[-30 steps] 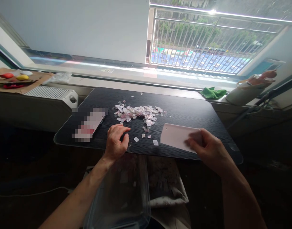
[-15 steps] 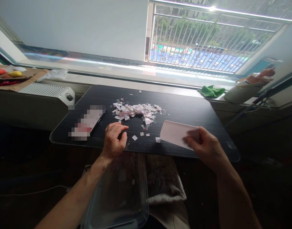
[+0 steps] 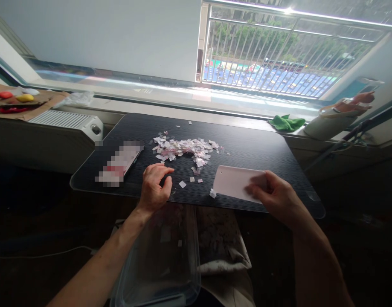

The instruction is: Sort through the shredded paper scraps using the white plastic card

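Below the tabletop's (image 3: 256,147) near edge, a clear bin (image 3: 198,251) sits left of centre, pale bits showing inside. Up to the edge now, and here's the left hand (image 3: 156,185): thumb and fingers curled towards each other, a gap between them, that grip holding nothing that shows. Across to the right hand (image 3: 274,192), fingers a little blurred, its grip clamped on the right end of a pale card (image 3: 232,183)! Watch how that card lies: long axis running left to right, free end pointing towards the left hand; flat or slightly lifted, hard to call. Right at its near left corner, one crumpled scrap (image 3: 213,193), seemingly touching. Between card and left hand, a few loose scraps (image 3: 182,184). Well to the left, a pixelated slab (image 3: 123,164) lies aslant. Farther in comes the pile (image 3: 186,149), spread wide, ahead and to the left of the card, and it's the left hand that's nearer, just short of its front left fringe! Beyond, on the sill, a green cloth (image 3: 286,123); outside, a railing (image 3: 256,53) in the glare.
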### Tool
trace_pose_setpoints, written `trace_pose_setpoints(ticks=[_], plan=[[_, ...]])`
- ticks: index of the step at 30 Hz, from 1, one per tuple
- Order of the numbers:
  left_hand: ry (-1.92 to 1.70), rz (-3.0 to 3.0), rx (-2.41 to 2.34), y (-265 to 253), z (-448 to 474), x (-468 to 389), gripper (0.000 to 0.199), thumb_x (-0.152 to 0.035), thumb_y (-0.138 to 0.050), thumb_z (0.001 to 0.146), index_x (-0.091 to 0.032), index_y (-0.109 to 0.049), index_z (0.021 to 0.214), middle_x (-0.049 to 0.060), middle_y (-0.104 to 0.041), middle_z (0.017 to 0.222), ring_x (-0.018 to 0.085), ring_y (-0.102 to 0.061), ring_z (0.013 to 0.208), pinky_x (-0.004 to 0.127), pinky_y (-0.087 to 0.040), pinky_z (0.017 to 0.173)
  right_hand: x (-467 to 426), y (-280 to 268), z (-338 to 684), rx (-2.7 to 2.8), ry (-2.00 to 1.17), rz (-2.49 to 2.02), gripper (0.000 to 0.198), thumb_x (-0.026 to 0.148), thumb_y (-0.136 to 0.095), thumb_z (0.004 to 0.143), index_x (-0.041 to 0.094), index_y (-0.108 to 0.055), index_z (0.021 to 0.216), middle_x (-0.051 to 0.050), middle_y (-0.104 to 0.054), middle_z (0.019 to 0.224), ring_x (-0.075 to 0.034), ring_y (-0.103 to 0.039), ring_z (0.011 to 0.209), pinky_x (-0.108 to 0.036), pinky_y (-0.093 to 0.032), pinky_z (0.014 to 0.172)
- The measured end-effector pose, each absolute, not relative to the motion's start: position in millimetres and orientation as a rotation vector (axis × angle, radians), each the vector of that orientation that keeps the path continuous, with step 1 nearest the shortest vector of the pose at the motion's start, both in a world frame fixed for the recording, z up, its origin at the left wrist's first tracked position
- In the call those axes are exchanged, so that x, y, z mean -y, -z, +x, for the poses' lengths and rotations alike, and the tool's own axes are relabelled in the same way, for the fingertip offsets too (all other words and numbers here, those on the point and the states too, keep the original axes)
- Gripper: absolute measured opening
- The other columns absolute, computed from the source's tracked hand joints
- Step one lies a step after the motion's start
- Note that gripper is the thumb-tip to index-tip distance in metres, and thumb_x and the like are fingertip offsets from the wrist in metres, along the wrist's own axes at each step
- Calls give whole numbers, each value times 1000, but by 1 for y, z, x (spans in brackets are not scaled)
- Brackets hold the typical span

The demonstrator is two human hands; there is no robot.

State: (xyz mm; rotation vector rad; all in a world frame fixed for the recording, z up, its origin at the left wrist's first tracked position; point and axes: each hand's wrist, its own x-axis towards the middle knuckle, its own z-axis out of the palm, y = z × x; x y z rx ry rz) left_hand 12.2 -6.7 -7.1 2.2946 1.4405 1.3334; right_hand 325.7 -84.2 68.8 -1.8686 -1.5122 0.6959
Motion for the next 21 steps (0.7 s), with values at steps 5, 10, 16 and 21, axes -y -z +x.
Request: trace_pose_setpoints(ticks=[5, 10, 16, 21], plan=[[-1306, 2270, -1495, 8, 12, 6, 22, -19, -49, 84, -21, -67, 94, 5, -71, 94, 25, -60, 105, 45, -47, 99, 70, -67, 289, 1517, -708, -1692, 21, 40, -65, 80, 22, -58, 84, 0, -65, 73, -16, -59, 65, -28, -46, 60], [-1295, 2263, -1514, 9, 11, 6, 23, -21, -47, 85, -21, -68, 95, 5, -71, 95, 25, -61, 105, 44, -48, 98, 49, -56, 253, 1642, -754, -1614, 12, 33, -62, 80, 23, -55, 81, 0, -67, 73, -17, -62, 68, -28, -45, 62], [-1365, 2258, -1449, 8, 12, 7, 20, -19, -49, 86, -20, -67, 94, 5, -71, 94, 25, -60, 105, 44, -48, 98, 74, -65, 318, 1573, -780, -1816, 16, 36, -66, 77, 22, -62, 84, -1, -69, 75, -19, -64, 68, -32, -50, 64], [-1361, 2265, -1427, 9, 11, 6, 19, -19, -51, 84, -21, -67, 95, 6, -70, 95, 26, -60, 106, 46, -47, 100, 84, -66, 363, 1336, -917, -1798, 23, 39, -73, 68, 21, -61, 77, -2, -68, 69, -19, -64, 63, -31, -52, 60]])
